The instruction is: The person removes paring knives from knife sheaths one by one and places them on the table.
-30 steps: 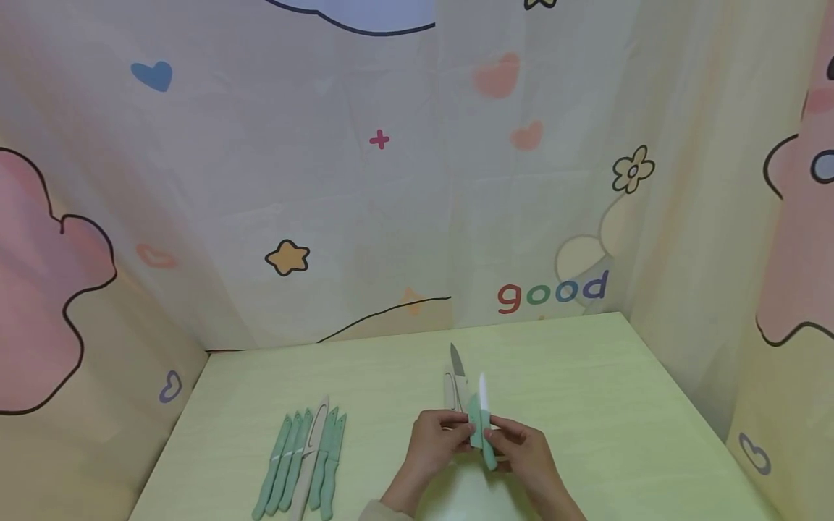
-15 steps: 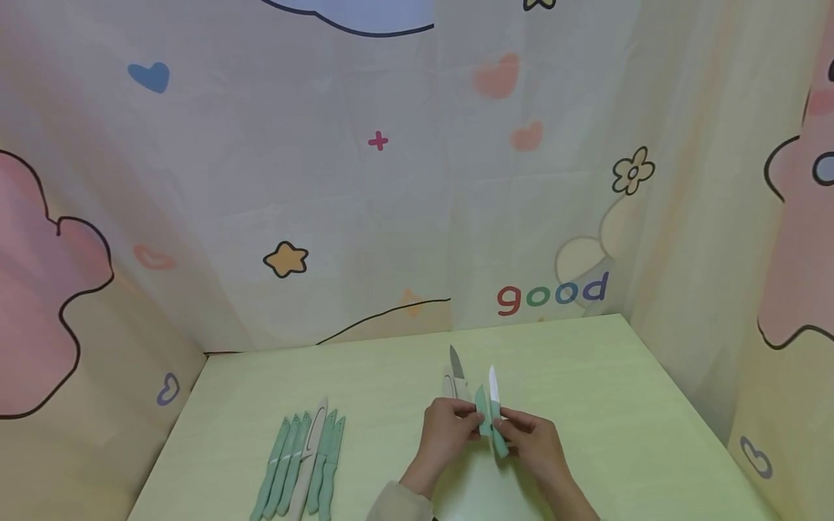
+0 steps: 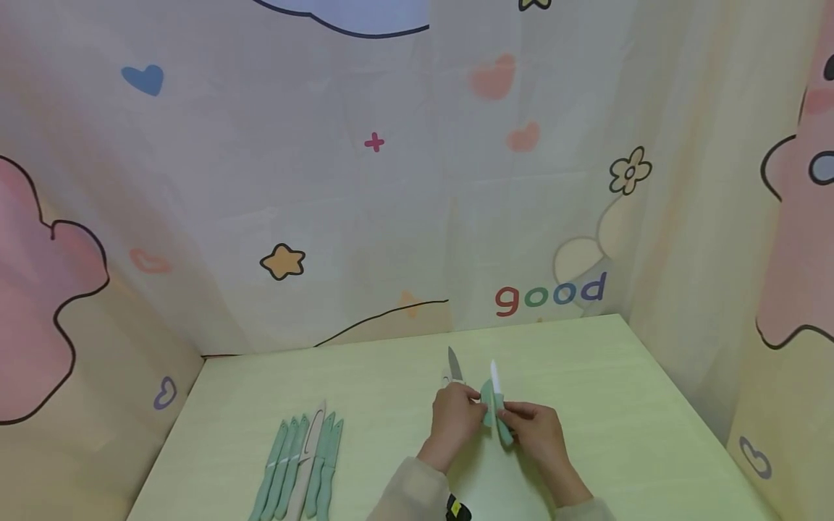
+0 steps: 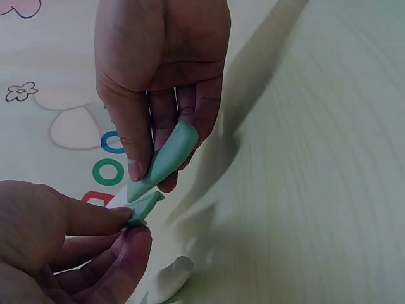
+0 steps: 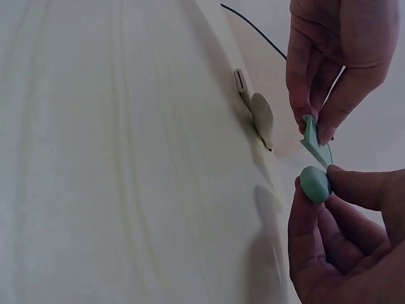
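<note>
Between thumb and fingers, my left hand (image 3: 456,416) pinches a small green blade sheath (image 3: 486,405). My right hand (image 3: 537,427) grips the green handle of a paring knife (image 3: 504,432), its pale blade bare and pointing away from me. In the head view sheath and knife are side by side above the table. The left wrist view shows the sheath's open end (image 4: 142,212) close to the handle (image 4: 171,155). Just beyond my left hand lies a beige knife (image 3: 455,365) with a bare grey blade; its handle is mostly hidden by the hand.
To the left, several green sheathed knives (image 3: 266,474) lie in a row, with a longer beige sheathed knife (image 3: 306,456) among them. A beige sheath (image 5: 240,81) lies beside the bare beige knife. A patterned cloth (image 3: 365,202) hangs behind the pale green table (image 3: 586,369).
Both hands have moved a little to the right and farther from me, carrying the sheath and the knife. My left hand now covers more of the beige knife. The row at left stays put.
</note>
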`<state>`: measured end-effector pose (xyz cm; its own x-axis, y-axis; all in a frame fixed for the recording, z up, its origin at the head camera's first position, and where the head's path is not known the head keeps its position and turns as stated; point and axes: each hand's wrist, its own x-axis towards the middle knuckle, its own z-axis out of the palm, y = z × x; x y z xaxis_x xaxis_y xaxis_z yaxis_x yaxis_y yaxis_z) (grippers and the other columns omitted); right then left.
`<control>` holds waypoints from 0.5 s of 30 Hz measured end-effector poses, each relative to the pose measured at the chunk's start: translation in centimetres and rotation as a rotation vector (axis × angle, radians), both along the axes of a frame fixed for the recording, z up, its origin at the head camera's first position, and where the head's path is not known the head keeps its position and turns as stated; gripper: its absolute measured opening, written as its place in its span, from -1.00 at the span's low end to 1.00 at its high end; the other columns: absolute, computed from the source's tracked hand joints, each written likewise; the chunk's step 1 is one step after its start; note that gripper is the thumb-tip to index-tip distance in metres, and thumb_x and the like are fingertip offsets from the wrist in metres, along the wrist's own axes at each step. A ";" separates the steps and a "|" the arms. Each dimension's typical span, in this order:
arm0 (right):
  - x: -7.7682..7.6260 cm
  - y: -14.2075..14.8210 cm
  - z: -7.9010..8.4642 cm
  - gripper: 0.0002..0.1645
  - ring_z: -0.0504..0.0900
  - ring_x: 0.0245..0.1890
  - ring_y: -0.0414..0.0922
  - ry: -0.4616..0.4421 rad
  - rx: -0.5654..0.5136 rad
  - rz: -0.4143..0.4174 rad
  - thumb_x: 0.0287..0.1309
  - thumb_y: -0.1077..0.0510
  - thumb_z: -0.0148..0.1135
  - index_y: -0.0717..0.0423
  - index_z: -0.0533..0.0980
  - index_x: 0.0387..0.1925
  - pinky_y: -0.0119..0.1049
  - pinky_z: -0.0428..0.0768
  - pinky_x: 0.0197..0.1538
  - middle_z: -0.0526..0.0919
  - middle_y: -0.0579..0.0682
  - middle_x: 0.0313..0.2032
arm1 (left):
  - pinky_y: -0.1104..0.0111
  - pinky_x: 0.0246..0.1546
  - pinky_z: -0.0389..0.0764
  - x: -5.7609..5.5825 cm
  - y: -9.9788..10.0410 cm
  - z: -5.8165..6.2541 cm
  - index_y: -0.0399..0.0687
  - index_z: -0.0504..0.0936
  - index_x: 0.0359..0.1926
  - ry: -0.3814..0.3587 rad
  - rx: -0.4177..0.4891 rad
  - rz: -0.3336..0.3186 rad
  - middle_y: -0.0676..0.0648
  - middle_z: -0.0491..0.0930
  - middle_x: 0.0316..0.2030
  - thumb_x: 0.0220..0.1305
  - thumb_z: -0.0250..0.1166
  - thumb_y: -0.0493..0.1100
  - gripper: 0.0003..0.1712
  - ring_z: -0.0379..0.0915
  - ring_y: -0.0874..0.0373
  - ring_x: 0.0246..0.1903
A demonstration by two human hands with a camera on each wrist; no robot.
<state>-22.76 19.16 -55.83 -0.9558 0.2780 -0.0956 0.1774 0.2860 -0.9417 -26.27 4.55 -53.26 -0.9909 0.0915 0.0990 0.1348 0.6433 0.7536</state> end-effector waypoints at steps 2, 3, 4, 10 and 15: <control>-0.2 0.1 0.2 -0.70 0.61 -0.39 -0.17 0.006 0.030 0.004 0.12 0.14 0.38 0.24 0.67 -0.15 -0.40 0.64 -0.45 0.74 0.12 -0.25 | 0.36 -0.54 0.65 -0.4 0.3 0.1 -0.20 0.77 -0.32 0.001 -0.037 0.000 -0.10 0.71 -0.33 0.03 0.42 -0.24 -0.85 0.55 0.12 -0.43; -0.3 0.1 0.2 -0.70 0.61 -0.40 -0.17 0.010 0.043 0.005 0.12 0.14 0.38 0.24 0.67 -0.15 -0.40 0.63 -0.44 0.74 0.13 -0.24 | 0.35 -0.52 0.65 -0.6 0.4 0.2 -0.21 0.77 -0.32 0.003 -0.062 -0.003 -0.10 0.71 -0.32 0.03 0.41 -0.25 -0.85 0.55 0.10 -0.41; -0.4 0.1 0.3 -0.70 0.61 -0.40 -0.17 0.013 0.053 0.007 0.12 0.14 0.37 0.25 0.67 -0.15 -0.40 0.62 -0.43 0.73 0.14 -0.23 | 0.36 -0.51 0.65 -0.8 0.5 0.2 -0.21 0.76 -0.32 0.001 -0.084 -0.007 -0.11 0.71 -0.32 0.04 0.40 -0.26 -0.84 0.55 0.09 -0.40; -1.2 0.0 0.4 -0.70 0.62 -0.31 -0.12 0.021 0.161 0.006 0.12 0.11 0.37 0.23 0.68 -0.17 -0.27 0.65 -0.29 0.74 0.13 -0.22 | 0.42 -0.77 0.35 -1.9 1.4 0.7 -0.23 0.63 -0.65 -0.021 -0.165 -0.047 -0.02 0.53 -0.67 -0.01 0.27 -0.38 -0.85 0.32 0.16 -0.69; -2.0 0.1 0.2 -0.70 0.58 -0.11 0.03 0.026 0.258 0.017 0.14 0.08 0.34 0.22 0.69 -0.18 0.03 0.60 -0.04 0.73 0.15 -0.19 | 0.34 -0.71 0.39 -2.7 2.2 0.9 -0.17 0.52 -0.62 -0.002 -0.277 -0.061 -0.03 0.46 -0.69 -0.01 0.30 -0.37 -0.85 0.26 0.14 -0.70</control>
<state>-24.77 19.29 -55.64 -0.9619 0.2734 0.0008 0.1471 0.5201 -0.8413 -28.92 6.76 -52.34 -0.9829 0.1740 0.0599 0.1780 0.8157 0.5504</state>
